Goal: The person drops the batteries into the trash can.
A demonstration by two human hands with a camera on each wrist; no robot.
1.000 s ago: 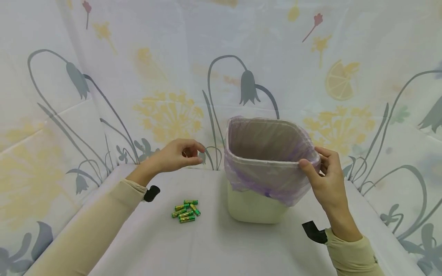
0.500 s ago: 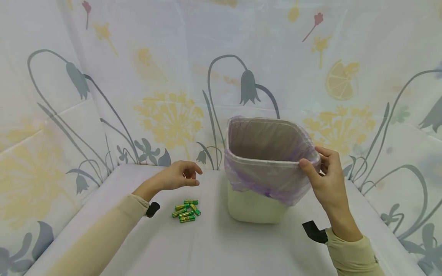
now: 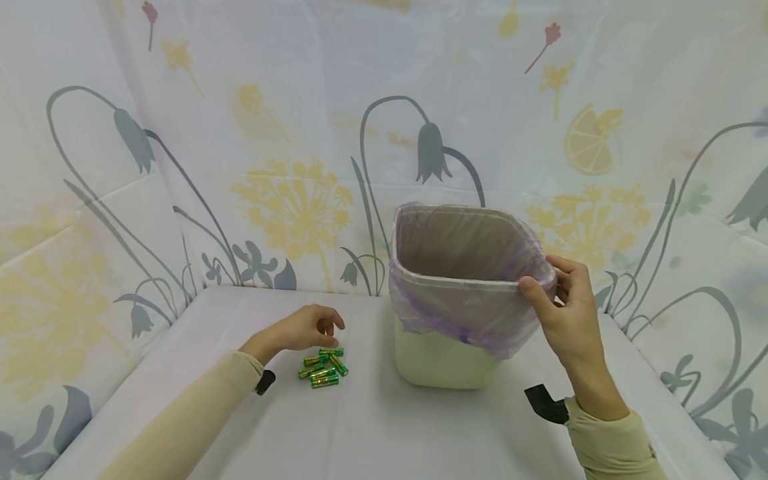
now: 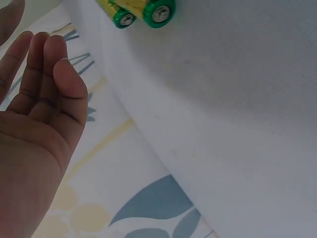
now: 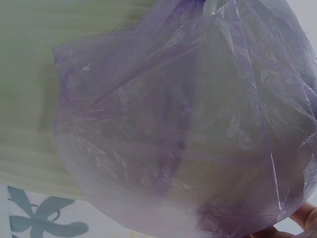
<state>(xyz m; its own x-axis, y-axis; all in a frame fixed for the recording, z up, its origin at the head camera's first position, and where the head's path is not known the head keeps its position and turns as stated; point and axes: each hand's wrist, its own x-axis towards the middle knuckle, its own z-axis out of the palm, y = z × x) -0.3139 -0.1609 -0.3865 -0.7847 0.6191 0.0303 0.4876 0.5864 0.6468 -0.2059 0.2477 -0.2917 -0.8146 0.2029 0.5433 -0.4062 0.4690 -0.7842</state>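
Several green and yellow batteries [image 3: 324, 368] lie in a small pile on the white table. My left hand [image 3: 309, 328] is just over the far edge of the pile, its fingers loosely bent and nothing between them. In the left wrist view, the ends of two batteries [image 4: 159, 13] show at the top, apart from the fingers [image 4: 69, 79]. A pale green trash bin [image 3: 441, 360] stands right of the pile, with a translucent purple trash bag [image 3: 462, 310] folded over its rim. My right hand [image 3: 567, 307] grips the bin's right front corner through the bag, thumb on the rim.
A white cloth covers the table [image 3: 360, 433]. Behind and at both sides hangs a flower-printed curtain [image 3: 288, 120]. The bin's inside bottom is out of sight from the head view.
My left hand has come down from beside the bin's rim height to just above the batteries. My right hand, the bin and the batteries stay where they were.
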